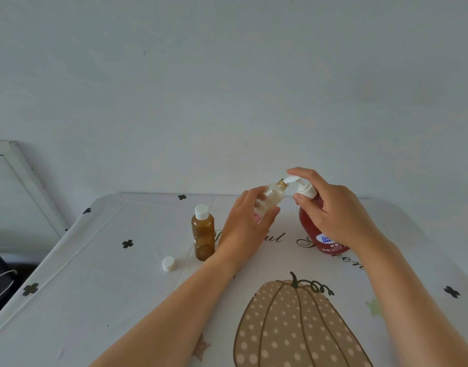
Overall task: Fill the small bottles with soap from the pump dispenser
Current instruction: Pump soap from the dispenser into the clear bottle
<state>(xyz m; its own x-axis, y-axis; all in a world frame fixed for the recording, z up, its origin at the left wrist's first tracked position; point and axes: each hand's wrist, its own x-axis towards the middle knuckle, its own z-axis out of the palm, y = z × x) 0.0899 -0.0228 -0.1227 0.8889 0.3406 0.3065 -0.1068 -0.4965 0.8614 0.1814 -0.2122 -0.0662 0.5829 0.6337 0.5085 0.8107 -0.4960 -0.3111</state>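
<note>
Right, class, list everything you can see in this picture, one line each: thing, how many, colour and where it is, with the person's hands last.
tablecloth: one, white with pumpkin print and dark clovers, under everything
pump dispenser: one, red body with white pump, standing right of centre
clear small bottle: one, clear with pale contents, uncapped, tilted with its mouth at the pump spout
amber small bottle: one, brown with white cap, upright left of centre
loose cap: one, white, lying near the amber small bottle
frame: one, white, leaning at far left
left hand: grips the clear small bottle
right hand: on the pump head, forefinger on top
</note>
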